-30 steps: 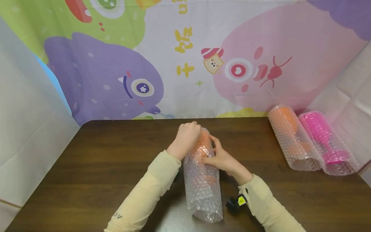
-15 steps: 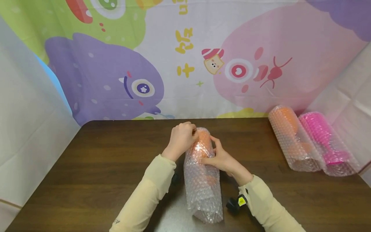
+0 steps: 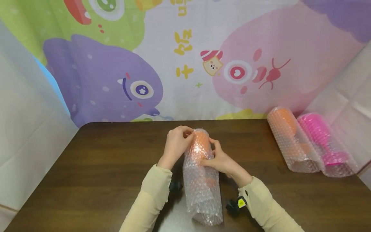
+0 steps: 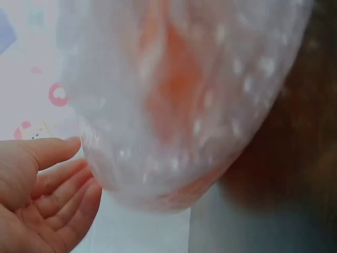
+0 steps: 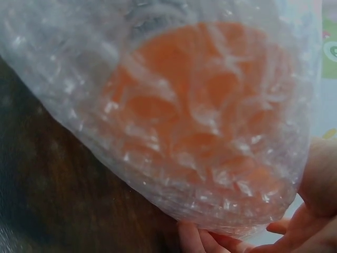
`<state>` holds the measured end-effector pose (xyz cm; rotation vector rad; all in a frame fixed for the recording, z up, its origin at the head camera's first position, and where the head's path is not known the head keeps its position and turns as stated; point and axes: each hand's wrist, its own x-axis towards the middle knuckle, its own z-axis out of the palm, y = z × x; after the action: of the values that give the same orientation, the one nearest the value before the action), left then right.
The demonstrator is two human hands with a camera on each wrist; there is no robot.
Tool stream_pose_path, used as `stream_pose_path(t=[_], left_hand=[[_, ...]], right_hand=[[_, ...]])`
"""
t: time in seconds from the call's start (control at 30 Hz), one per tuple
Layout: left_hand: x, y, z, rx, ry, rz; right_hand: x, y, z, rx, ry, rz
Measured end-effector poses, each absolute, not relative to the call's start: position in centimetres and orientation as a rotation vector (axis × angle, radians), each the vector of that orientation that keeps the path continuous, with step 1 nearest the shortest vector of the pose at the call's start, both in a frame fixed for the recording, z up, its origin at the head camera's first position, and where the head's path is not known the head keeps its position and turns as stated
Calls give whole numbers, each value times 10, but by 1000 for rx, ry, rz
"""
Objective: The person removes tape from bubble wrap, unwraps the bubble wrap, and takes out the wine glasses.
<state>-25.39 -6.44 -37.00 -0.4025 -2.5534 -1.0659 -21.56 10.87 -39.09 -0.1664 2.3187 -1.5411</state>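
Note:
A bubble-wrapped orange goblet lies on the table, its loose wrap end toward me. My right hand grips its right side, thumb on top and fingers round the far side. At the upper left end, my left hand pinches the bubble wrap with thumb and curled fingertips. Close up in the left wrist view, the left hand meets the wrap's edge beside a blurred orange shape. The right wrist view shows orange through the bubbles, with the right hand at the wrap's end.
At the right rear of the brown wooden table lie two more wrapped goblets side by side, an orange one and a pink one. A cartoon-printed cloth hangs behind the table. White panels stand at both sides.
My left hand has moved left and slightly toward me along the wrapped goblet's far end, turning so its fingertips show. The right hand keeps its grip, nearly still.

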Motion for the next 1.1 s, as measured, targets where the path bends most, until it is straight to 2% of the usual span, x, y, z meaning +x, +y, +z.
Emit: stream_pose_path(t=[0.37, 0.63, 1.1], left_hand=[[-253, -61, -373, -242, -2645, -1127], [-253, -66, -372, -229, -2655, -1188], [-258, -83, -370, -455, -2811, -1241]], right_hand=[[-218, 109, -392, -191, 2338, -1528], [-218, 112, -397, -241, 2300, -1554], [-216, 115, -397, -259, 2284, -1539]])
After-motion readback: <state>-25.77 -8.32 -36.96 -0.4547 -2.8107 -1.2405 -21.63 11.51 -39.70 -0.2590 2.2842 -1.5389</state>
